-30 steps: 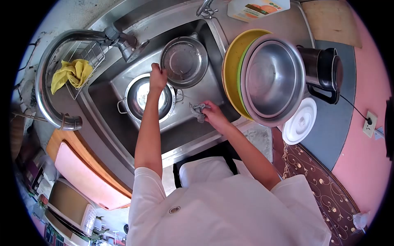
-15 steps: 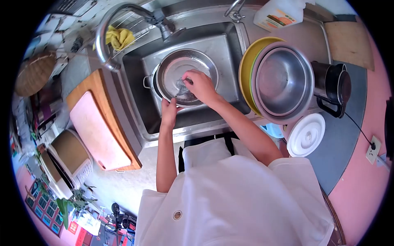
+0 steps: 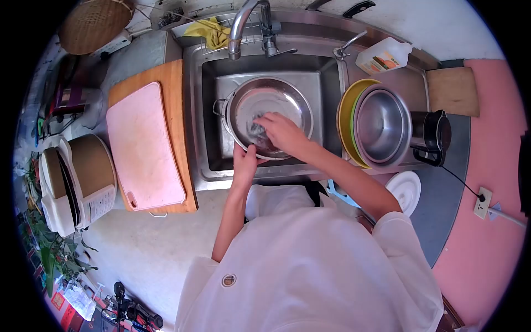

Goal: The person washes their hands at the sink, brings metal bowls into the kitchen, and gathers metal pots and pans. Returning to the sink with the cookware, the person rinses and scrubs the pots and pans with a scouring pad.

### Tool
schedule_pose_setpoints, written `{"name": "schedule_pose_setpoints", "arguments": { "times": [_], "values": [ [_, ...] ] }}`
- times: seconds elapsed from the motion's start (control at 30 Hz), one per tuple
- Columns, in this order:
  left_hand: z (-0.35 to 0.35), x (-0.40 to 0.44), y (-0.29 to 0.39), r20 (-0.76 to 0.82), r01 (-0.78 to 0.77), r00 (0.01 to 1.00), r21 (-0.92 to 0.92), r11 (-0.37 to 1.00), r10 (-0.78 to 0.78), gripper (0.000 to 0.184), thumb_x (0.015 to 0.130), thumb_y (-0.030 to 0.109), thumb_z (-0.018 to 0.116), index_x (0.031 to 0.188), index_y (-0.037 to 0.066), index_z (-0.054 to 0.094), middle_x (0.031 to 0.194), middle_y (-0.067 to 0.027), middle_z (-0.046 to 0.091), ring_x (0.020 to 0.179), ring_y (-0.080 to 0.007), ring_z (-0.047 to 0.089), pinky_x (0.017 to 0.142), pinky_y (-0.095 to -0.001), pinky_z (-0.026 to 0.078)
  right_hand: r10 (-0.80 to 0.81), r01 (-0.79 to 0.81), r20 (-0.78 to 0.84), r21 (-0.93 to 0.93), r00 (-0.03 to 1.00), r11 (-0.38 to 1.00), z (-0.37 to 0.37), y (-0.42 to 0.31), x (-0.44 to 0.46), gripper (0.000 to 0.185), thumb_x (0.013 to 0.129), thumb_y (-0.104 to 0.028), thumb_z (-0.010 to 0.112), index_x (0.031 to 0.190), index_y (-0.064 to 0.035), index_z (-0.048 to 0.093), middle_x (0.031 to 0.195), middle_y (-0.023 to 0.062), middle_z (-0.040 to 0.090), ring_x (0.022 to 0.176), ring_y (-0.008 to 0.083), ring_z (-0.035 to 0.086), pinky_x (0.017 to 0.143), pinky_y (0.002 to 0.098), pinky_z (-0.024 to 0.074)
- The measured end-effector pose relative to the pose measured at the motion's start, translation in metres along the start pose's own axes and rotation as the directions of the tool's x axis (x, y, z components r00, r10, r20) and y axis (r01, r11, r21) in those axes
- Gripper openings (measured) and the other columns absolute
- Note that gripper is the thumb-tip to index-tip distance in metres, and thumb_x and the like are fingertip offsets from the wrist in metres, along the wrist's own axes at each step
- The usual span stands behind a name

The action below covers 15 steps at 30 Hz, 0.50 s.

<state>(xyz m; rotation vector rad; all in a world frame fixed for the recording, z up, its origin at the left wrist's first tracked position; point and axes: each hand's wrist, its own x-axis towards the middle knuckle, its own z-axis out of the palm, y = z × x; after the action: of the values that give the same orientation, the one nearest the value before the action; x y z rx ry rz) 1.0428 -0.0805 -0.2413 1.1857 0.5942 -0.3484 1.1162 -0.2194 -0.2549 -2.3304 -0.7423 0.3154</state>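
A round stainless steel basin (image 3: pixel 290 105) sits in the sink (image 3: pixel 213 152), above what looks like a pot with a looped handle (image 3: pixel 217 107). My left hand (image 3: pixel 245 161) grips the basin's near rim, thumb on top and fingers beneath. Inside the basin, my right hand (image 3: pixel 285 135) has its fingers closed on a grey steel wool scrubber (image 3: pixel 257 126), pressed to the basin's inner surface. Part of the scrubber is hidden by the fingers.
A faucet (image 3: pixel 238 33) arches over the sink's back edge. Stacked bowls (image 3: pixel 381 127) and an electric kettle (image 3: pixel 434 135) stand to the right, near a plastic bottle (image 3: pixel 381 57). At left, a pink cutting board (image 3: pixel 145 144) lies on a wooden board. A yellow cloth (image 3: pixel 210 33) hangs behind.
The head view has turned and shifted, so the surroundings sit differently in frame. My left hand still holds the basin rim, and my right hand keeps the scrubber against the basin's inside.
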Motion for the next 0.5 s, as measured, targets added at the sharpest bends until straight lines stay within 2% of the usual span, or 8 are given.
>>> {"name": "schedule_pose_setpoints", "arguments": {
  "times": [0.1, 0.17, 0.23, 0.3, 0.37, 0.43, 0.47, 0.5],
  "values": [
    [-0.001, -0.007, 0.008, 0.047, -0.006, 0.999, -0.035, 0.999, 0.008, 0.035, 0.085, 0.005, 0.033, 0.119, 0.0, 0.033, 0.11, -0.0149, 0.048, 0.094, -0.0226, 0.055, 0.071, -0.0328, 0.054, -0.059, 0.058, 0.058, 0.014, 0.997, 0.998, -0.014, -0.01, 0.005, 0.04, 0.069, 0.005, 0.051, 0.109, -0.0018, 0.053, 0.108, 0.0147, 0.05, 0.1, 0.0321, 0.049, 0.083, 0.0377, 0.0427],
    [0.0, -0.013, 0.013, 0.088, -0.054, 0.994, -0.034, 0.998, 0.057, 0.034, 0.085, 0.004, 0.033, 0.119, 0.0, 0.033, 0.11, -0.0142, 0.048, 0.094, -0.022, 0.055, 0.07, -0.032, 0.055, 0.182, -0.202, -0.152, -0.131, 0.971, 0.97, -0.026, -0.007, 0.02, 0.044, 0.068, 0.006, 0.051, 0.111, -0.002, 0.051, 0.113, 0.0146, 0.049, 0.104, 0.0311, 0.048, 0.087, 0.0365, 0.0418],
    [0.001, -0.014, 0.016, 0.102, -0.063, 0.992, -0.056, 0.996, 0.069, 0.034, 0.085, 0.004, 0.032, 0.119, 0.001, 0.033, 0.11, -0.0141, 0.048, 0.094, -0.0217, 0.055, 0.07, -0.0317, 0.055, 0.036, -0.094, -0.194, -0.3, 0.98, 0.949, -0.019, -0.007, 0.023, 0.046, 0.068, 0.007, 0.051, 0.113, -0.0012, 0.051, 0.119, 0.0141, 0.047, 0.109, 0.03, 0.046, 0.089, 0.035, 0.0409],
    [-0.005, -0.011, 0.02, 0.113, -0.073, 0.99, -0.069, 0.995, 0.081, 0.034, 0.085, 0.003, 0.032, 0.119, 0.001, 0.033, 0.11, -0.0139, 0.048, 0.094, -0.0215, 0.055, 0.07, -0.0314, 0.055, -0.2, 0.2, 0.018, -0.17, 0.98, 0.965, -0.01, -0.026, 0.009, 0.045, 0.067, 0.009, 0.049, 0.111, -0.0012, 0.052, 0.121, 0.0126, 0.046, 0.11, 0.0291, 0.046, 0.09, 0.0345, 0.0406],
    [-0.02, -0.007, 0.019, 0.168, -0.029, 0.985, -0.074, 0.997, 0.041, 0.043, 0.085, 0.0, 0.032, 0.127, 0.005, 0.023, 0.113, -0.0153, 0.046, 0.093, -0.0253, 0.056, 0.067, -0.0328, 0.056, -0.224, 0.235, 0.167, -0.049, 0.96, 0.971, -0.021, -0.038, -0.007, 0.046, 0.065, 0.008, 0.048, 0.11, -0.0012, 0.053, 0.12, 0.0152, 0.047, 0.108, 0.0291, 0.048, 0.09, 0.0355, 0.0407],
    [-0.026, -0.007, 0.013, 0.155, -0.012, 0.987, -0.11, 0.994, 0.029, 0.044, 0.085, -0.001, 0.032, 0.127, 0.007, 0.022, 0.113, -0.0154, 0.045, 0.094, -0.0261, 0.056, 0.065, -0.033, 0.056, -0.02, 0.04, 0.211, -0.088, 0.977, 0.995, -0.033, -0.03, -0.017, 0.042, 0.066, 0.007, 0.049, 0.107, -0.0001, 0.054, 0.116, 0.0149, 0.05, 0.106, 0.0286, 0.049, 0.089, 0.0354, 0.0416],
    [-0.028, -0.007, 0.012, 0.144, -0.032, 0.988, -0.106, 0.994, 0.047, 0.045, 0.085, -0.001, 0.033, 0.128, 0.007, 0.021, 0.114, -0.0157, 0.045, 0.094, -0.0261, 0.056, 0.065, -0.0329, 0.056, 0.053, -0.03, 0.109, -0.199, 0.993, 0.979, -0.034, -0.025, -0.008, 0.042, 0.067, 0.007, 0.048, 0.108, 0.0009, 0.053, 0.117, 0.0148, 0.049, 0.104, 0.0294, 0.051, 0.087, 0.0355, 0.0427],
    [-0.027, -0.008, 0.01, 0.136, -0.045, 0.989, -0.106, 0.993, 0.059, 0.046, 0.085, -0.001, 0.033, 0.128, 0.007, 0.02, 0.114, -0.0161, 0.045, 0.094, -0.0261, 0.056, 0.065, -0.0328, 0.056, 0.283, -0.282, -0.005, -0.117, 0.959, 0.952, -0.03, -0.023, -0.001, 0.043, 0.066, 0.008, 0.047, 0.109, 0.0013, 0.052, 0.116, 0.0151, 0.049, 0.105, 0.0299, 0.049, 0.088, 0.0357, 0.042]
  ]
}}
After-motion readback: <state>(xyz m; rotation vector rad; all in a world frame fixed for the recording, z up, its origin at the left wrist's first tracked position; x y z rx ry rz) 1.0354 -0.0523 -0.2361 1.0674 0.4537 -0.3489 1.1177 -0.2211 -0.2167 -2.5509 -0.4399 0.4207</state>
